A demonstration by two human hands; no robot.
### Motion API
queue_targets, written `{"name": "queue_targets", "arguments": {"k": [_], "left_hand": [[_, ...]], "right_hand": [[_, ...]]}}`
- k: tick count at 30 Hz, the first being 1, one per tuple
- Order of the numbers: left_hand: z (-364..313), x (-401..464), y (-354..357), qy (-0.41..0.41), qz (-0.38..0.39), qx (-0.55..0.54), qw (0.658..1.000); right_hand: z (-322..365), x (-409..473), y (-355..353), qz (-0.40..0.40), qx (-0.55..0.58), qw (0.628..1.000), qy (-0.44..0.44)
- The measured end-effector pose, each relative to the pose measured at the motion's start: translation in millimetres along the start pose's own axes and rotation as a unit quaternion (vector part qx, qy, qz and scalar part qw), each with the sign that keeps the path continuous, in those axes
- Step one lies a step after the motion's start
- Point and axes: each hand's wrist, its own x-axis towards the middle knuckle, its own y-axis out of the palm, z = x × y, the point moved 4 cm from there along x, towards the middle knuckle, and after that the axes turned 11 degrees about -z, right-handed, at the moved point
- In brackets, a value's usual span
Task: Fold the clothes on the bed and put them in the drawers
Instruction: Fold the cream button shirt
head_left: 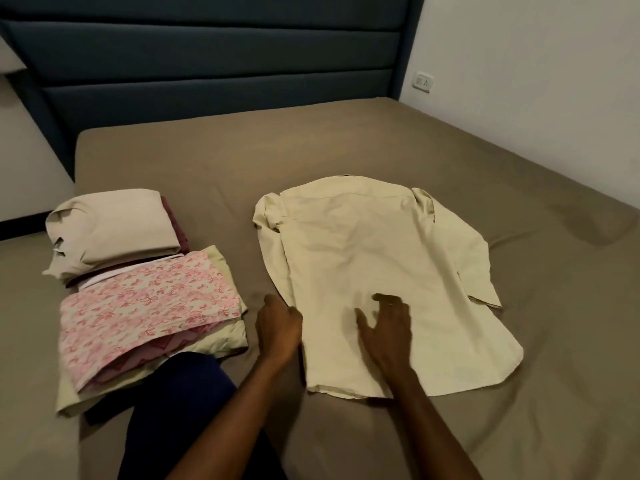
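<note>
Right hand (386,327) flat on shirt (363,258); left hand (278,327) gripping its edge

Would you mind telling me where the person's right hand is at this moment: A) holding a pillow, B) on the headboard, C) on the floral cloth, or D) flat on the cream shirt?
D: the right hand lies spread, fingers extended, on the lower part of the cream shirt laid out on the bed.

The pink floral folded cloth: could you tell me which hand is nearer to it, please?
Left. The left hand is just right of the pink floral cloth; the right hand rests farther off on the cream shirt.
</note>
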Motion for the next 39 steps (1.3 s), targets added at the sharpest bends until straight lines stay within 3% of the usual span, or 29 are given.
{"name": "queue_targets", "arguments": {"k": [2,6,9,13,16,19,22,24,27,29,34,36,39], "left_hand": [[0.0,37.8,18.7,-0.036,0.003,-0.018,0.999],[1.5,102.6,48.8,-0.122,0.016,-0.075,0.989],[19.8,151.8,70.5,-0.217,0.070,-0.152,0.962],[-9.7,180.7,36.8,-0.265,0.143,-0.295,0.907],[-22.9,215.6,-7.7,-0.231,0.086,-0.330,0.911],[-28.0,254.4,-70.3,-0.071,-0.023,-0.236,0.969],[-34.2,285.7,-115.1,0.094,-0.072,-0.077,0.990],[-41.4,303.2,-133.2,0.137,-0.114,-0.021,0.984],[-36.9,333.3,-147.5,0.002,-0.143,-0.110,0.984],[-27.9,349.2,-151.6,-0.075,-0.130,-0.089,0.985],[-14.5,372.0,-144.3,-0.083,-0.034,0.004,0.996],[-11.9,372.8,-137.2,-0.097,-0.004,-0.023,0.995],[-3.2,373.5,-139.6,-0.091,-0.030,-0.012,0.995]], "right_hand": [[43.7,-12.8,25.0,0.048,0.027,0.997,-0.052],[98.4,-30.6,62.1,0.166,-0.037,0.981,-0.090],[103.6,-30.9,71.6,0.188,-0.093,0.973,-0.094],[89.1,-9.8,74.7,0.195,0.069,0.978,0.031],[75.6,1.2,70.8,0.163,0.189,0.957,0.146],[62.9,2.2,61.7,0.089,0.147,0.973,0.153],[65.5,-3.6,64.1,0.150,0.085,0.975,0.137],[78.2,-15.7,72.1,0.200,0.031,0.976,0.076],[98.1,-35.8,84.9,0.208,-0.010,0.978,0.014],[106.2,-47.2,91.8,0.205,-0.060,0.976,-0.035],[126.0,-54.8,83.2,0.168,-0.161,0.969,-0.083],[131.5,-61.9,82.1,0.176,-0.176,0.964,-0.091],[128.9,-58.0,81.5,0.160,-0.159,0.970,-0.087]]}}
